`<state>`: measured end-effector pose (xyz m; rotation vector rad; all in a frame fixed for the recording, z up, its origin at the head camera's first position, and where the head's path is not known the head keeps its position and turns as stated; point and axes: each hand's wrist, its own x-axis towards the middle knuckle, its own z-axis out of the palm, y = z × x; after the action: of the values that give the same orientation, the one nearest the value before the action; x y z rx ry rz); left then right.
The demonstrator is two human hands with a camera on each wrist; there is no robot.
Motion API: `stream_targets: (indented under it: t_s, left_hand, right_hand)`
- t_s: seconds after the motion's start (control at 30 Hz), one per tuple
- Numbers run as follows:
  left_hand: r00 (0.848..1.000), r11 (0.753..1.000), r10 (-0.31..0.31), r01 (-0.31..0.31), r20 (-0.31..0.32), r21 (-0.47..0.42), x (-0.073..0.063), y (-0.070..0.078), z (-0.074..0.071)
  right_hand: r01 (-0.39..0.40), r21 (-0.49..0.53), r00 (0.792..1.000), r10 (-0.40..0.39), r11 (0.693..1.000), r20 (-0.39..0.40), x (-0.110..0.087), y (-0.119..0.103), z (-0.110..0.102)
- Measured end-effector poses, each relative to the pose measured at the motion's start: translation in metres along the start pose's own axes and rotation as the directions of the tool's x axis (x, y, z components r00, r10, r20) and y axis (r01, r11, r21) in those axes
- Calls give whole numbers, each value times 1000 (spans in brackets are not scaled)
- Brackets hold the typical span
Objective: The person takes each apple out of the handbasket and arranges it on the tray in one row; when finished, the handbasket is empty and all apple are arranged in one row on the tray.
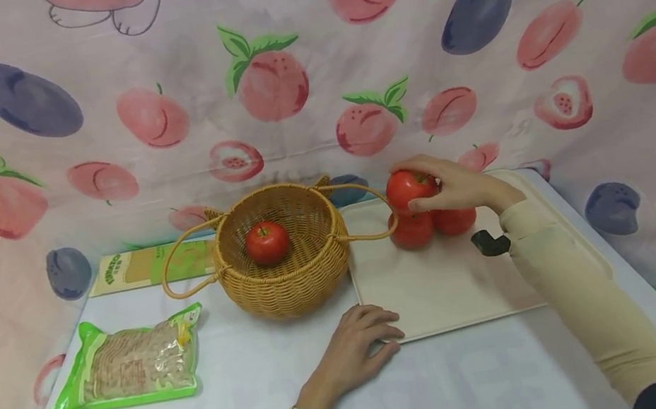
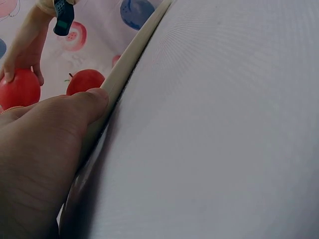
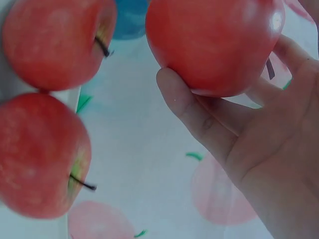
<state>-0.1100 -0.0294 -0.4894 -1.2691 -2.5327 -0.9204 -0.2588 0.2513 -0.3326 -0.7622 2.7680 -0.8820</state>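
Note:
My right hand [image 1: 450,184] grips a red apple [image 1: 408,187] between thumb and fingers above the cream tray [image 1: 445,293]. Two more apples sit on the tray just below it, one apple [image 1: 412,231] to the left and another apple [image 1: 454,221] partly hidden by the hand. In the right wrist view the held apple [image 3: 214,45] rests in the curved fingers, apart from the other two. My left hand [image 1: 353,345] lies with relaxed fingers at the tray's near left corner. A wicker basket [image 1: 290,292] with two side handles holds one apple [image 1: 267,243].
Left of the basket lies a green-edged bag of dry food [image 1: 134,364]. Behind it is a flat green and tan packet [image 1: 151,267]. The basket's right handle [image 1: 390,212] reaches over the tray's left edge. A fruit-print cloth [image 1: 294,152] hangs at the back.

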Motion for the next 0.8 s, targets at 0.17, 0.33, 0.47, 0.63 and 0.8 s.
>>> stream_targets:
  t_s: [0.17,0.33,0.47,0.63,0.8]
  left_hand:
    - [1000,1000,3,-3,-1,7,0,-1,1]
    - [1000,1000,13,-13,-5,26,-1,-2,1]
    - [1000,999,20,-20,-9,29,-1,-2,1]
    - [1000,1000,13,-13,-8,13,-2,-3,3]
    - [1000,1000,25,-25,-18,16,-1,-3,3]
  right_hand:
    - [-62,-5,998,62,998,-17,-9,10,-5]
    - [-92,22,996,92,996,-8,-15,17,-7]
    - [-113,38,994,113,993,-1,-19,24,-7]
    - [-147,48,989,147,988,0,-24,30,-10]
    - [-152,49,988,152,987,-10,-28,34,-12]
